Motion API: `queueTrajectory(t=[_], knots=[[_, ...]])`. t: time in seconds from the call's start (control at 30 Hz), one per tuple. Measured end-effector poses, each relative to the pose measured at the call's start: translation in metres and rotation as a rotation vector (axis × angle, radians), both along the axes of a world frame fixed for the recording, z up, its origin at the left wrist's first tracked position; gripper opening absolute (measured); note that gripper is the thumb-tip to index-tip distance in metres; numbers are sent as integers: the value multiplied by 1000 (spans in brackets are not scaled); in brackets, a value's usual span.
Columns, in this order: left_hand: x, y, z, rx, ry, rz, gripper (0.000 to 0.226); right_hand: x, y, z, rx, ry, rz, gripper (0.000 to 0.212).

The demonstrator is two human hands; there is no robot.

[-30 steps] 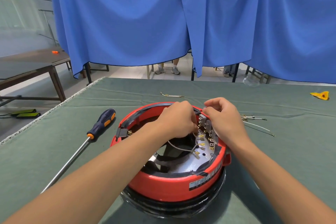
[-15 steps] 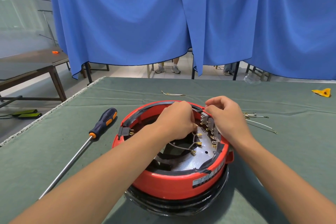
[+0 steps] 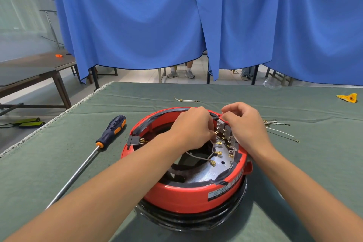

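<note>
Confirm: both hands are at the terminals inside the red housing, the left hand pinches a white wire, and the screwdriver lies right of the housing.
One error: in the head view the screwdriver lies left of the red housing, not right. The left hand, pinching the white wire, and the right hand are at the terminals.

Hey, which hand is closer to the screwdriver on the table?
Left. The left hand pinches a white wire inside the red housing, on the side toward the screwdriver; the right hand sits beyond it at the terminal block, farther away.
</note>
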State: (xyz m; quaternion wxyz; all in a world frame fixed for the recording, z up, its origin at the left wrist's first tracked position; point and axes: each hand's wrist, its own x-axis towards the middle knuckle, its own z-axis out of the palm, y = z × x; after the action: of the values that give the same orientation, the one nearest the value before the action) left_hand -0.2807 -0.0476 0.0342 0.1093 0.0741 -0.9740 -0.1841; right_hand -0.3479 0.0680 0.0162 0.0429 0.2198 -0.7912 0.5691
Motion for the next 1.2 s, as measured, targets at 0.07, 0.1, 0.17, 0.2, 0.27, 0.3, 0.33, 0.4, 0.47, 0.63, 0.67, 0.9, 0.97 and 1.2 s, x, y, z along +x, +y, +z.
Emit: queueTrajectory(t=[0.07, 0.1, 0.17, 0.2, 0.27, 0.3, 0.33, 0.4, 0.47, 0.63, 0.67, 0.9, 0.97, 1.2], knots=[[0, 1, 0, -2, 5, 1, 12, 1, 0, 0, 7, 3, -7, 10], [0, 1, 0, -2, 7, 2, 12, 1, 0, 0, 12, 7, -14, 10], [0, 0, 0, -1, 13, 3, 12, 2, 0, 1, 28, 19, -29, 10], [0, 1, 1, -3, 19, 4, 11, 2, 1, 1, 36, 23, -36, 9], [0, 2, 1, -10, 29, 5, 11, 3, 1, 2, 44, 27, -44, 9], [0, 2, 1, -14, 33, 4, 11, 3, 1, 2, 47, 29, -45, 9], [0, 3, 1, -19, 35, 3, 11, 3, 1, 2, 50, 29, -46, 9], [-1, 3, 1, -28, 42, 3, 11, 3, 1, 3, 52, 29, -47, 9], [-1, 3, 0, -31, 46, 5, 11, 3, 1, 3, 49, 26, -46, 10], [-1, 3, 1, -36, 53, 4, 12, 3, 1, 2, 47, 18, -43, 10], [-1, 3, 0, -39, 57, 3, 12, 3, 1, 2, 43, 15, -41, 10], [-3, 2, -4, -108, 57, 23, 18, 2, 1, 2, 30, 13, -29, 12], [-3, 4, -3, -129, 56, 21, 18, 2, 0, 2, 29, 8, -30, 13], [-2, 8, -2, -146, 82, 41, 17, 3, 0, 2, 33, 6, -33, 13]])
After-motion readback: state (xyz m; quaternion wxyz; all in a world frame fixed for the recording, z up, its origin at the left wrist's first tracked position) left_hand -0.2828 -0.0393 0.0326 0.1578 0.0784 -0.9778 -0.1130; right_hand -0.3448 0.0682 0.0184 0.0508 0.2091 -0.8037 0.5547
